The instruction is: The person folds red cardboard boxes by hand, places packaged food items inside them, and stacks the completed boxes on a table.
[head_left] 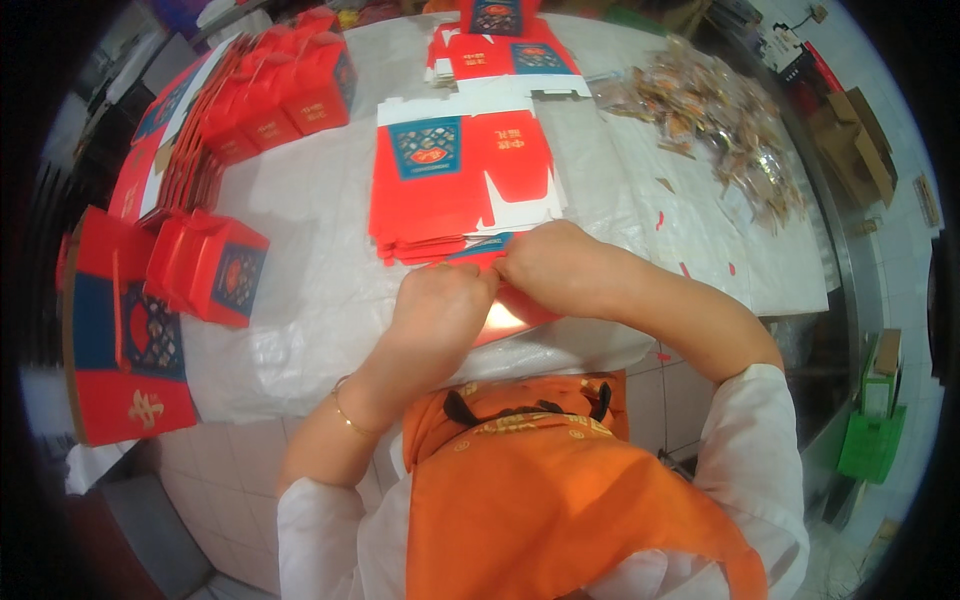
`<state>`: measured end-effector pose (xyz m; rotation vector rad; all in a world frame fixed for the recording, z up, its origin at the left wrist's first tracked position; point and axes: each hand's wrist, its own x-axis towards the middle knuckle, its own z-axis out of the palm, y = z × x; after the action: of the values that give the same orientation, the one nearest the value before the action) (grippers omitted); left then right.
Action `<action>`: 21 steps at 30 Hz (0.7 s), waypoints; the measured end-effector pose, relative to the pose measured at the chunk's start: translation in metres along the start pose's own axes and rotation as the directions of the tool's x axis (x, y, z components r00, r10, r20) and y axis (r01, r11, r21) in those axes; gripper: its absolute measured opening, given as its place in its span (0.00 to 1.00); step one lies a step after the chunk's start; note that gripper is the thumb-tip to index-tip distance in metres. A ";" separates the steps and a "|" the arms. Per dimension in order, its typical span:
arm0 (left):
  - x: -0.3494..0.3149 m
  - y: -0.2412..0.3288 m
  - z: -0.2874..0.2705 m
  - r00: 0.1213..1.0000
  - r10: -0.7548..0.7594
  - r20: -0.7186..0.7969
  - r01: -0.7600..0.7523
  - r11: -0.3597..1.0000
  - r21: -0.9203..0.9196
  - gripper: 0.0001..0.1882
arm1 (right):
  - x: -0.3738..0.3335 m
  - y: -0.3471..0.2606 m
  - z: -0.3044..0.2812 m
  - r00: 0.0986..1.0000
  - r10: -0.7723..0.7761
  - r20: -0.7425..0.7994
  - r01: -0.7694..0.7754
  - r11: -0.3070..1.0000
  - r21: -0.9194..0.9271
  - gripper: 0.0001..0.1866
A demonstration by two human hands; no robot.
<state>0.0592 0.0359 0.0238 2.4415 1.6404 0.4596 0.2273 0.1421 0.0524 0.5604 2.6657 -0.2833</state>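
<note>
At the near edge of the table, both my hands are closed on a red carton (510, 315) with a blue panel, its sides partly hidden under my fingers. My left hand (442, 308) grips its left part, fingers curled. On the other side my right hand (560, 268) pinches the upper edge, and the two hands almost meet. Just beyond them lies a stack of flat red carton blanks (430, 205) with blue patterned panels and white flaps.
Folded red boxes (290, 90) stand at the far left, one smaller box (225, 270) nearer. A large red-and-blue carton (130, 350) leans at the left edge. More blanks (510, 60) lie at the back. Small clear-wrapped packets (710, 105) heap at the right on the plastic-covered table (300, 210).
</note>
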 end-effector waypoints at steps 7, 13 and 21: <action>-0.018 -0.002 0.009 0.879 -0.122 -0.460 0.127 0.992 -0.021 0.07 | 0.004 -0.004 0.004 0.971 -0.093 -0.220 0.113 0.991 0.078 0.09; -0.038 0.003 0.020 0.894 -0.131 -0.429 0.197 0.974 0.114 0.09 | -0.037 -0.009 0.005 0.883 -0.150 -0.446 0.223 0.968 0.115 0.13; -0.040 -0.002 0.019 0.895 -0.077 -0.440 0.140 0.984 0.112 0.13 | -0.047 0.083 -0.027 0.932 -0.130 -0.337 0.314 0.754 0.577 0.31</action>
<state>0.0499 0.0003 -0.0011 2.4512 2.0295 0.9621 0.2928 0.2081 0.0869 0.4836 2.8801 -1.2913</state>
